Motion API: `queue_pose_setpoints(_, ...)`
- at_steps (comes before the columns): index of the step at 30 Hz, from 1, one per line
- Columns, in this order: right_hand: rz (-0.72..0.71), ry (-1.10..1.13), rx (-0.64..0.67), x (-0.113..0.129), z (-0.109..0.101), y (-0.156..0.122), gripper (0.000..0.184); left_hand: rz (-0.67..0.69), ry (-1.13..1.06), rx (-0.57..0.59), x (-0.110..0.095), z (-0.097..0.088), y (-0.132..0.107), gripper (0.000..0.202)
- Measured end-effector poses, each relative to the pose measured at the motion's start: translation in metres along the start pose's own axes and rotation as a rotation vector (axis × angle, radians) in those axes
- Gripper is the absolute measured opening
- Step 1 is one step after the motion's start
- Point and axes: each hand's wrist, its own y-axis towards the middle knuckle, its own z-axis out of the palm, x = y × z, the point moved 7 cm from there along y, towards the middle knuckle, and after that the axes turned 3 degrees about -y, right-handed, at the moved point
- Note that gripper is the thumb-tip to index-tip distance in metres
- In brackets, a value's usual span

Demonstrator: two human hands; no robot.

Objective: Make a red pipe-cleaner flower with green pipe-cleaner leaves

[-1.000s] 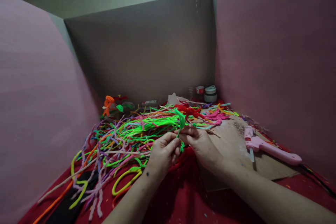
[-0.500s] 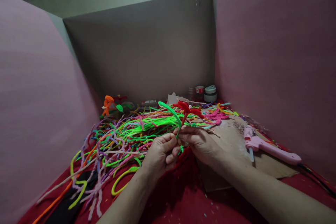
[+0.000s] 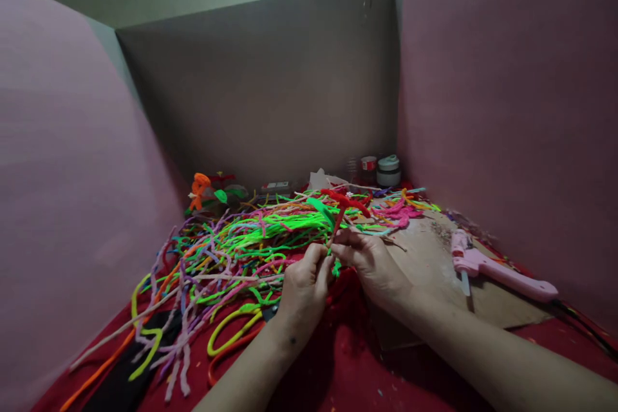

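A red pipe-cleaner flower (image 3: 346, 198) with a thin stem stands up between my hands, its petals above my fingertips. Beside the stem bends a green pipe cleaner (image 3: 320, 209), wrapped on low down. My left hand (image 3: 309, 280) pinches the lower stem and the green wrap between thumb and fingers. From the right, my right hand (image 3: 369, 264) closes its fingertips on the same stem. The exact contact between the fingers is partly hidden. Just behind lies a heap of bright green pipe cleaners (image 3: 270, 230).
A pink glue gun (image 3: 502, 273) rests on a cardboard sheet (image 3: 420, 270) at right, its cable trailing off. Mixed pipe cleaners (image 3: 181, 309) spread across the red cloth (image 3: 347, 367) at left. An orange flower (image 3: 199, 190) and a lidded jar (image 3: 389, 170) stand at the back. Pink panels flank both sides.
The green pipe cleaner, upright and long before, now bends lower and shorter beside the red stem. My left hand has turned, its fingers now pointing upward. My right hand stays at the stem.
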Motion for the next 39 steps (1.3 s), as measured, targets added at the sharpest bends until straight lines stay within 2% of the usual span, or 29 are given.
queue_pose_setpoints(2, -0.002, -0.041, 0.004, 0.002, 0.001, -0.001, 0.011, -0.031, -0.073, -0.002, 0.003, 0.000, 0.001, 0.014)
queue_pose_setpoints(5, 0.036, 0.010, 0.048, -0.003, 0.005, -0.001, 0.010, -0.140, -0.278, 0.002, 0.006, 0.000, 0.004, 0.013)
queue_pose_setpoints(10, 0.024, 0.027, 0.028, -0.010, 0.000, 0.004, 0.006, -0.365, -0.535, 0.088, 0.006, 0.007, 0.005, 0.016)
queue_pose_setpoints(14, 0.030, 0.048, 0.063, -0.011, -0.001, 0.006, 0.005, -0.437, -0.662, 0.137, 0.008, 0.010, 0.003, 0.019)
queue_pose_setpoints(19, 0.038, 0.115, 0.113, -0.011, 0.001, 0.005, 0.002, -0.431, -0.714, 0.170, 0.012, 0.010, 0.002, 0.021)
queue_pose_setpoints(23, 0.017, 0.133, 0.151, -0.014, 0.003, 0.005, 0.009, -0.417, -0.724, 0.175, 0.010, 0.009, 0.003, 0.021)
queue_pose_setpoints(29, 0.018, 0.072, 0.163, -0.021, 0.006, 0.009, 0.022, -0.315, -0.588, 0.143, 0.000, 0.004, 0.004, 0.020)
queue_pose_setpoints(34, 0.062, 0.101, 0.224, -0.016, 0.012, 0.007, 0.019, -0.319, -0.584, 0.147, -0.001, 0.006, 0.003, 0.018)
queue_pose_setpoints(39, 0.068, 0.122, 0.217, -0.018, 0.011, 0.008, 0.015, -0.280, -0.519, 0.131, 0.000, 0.006, 0.004, 0.018)
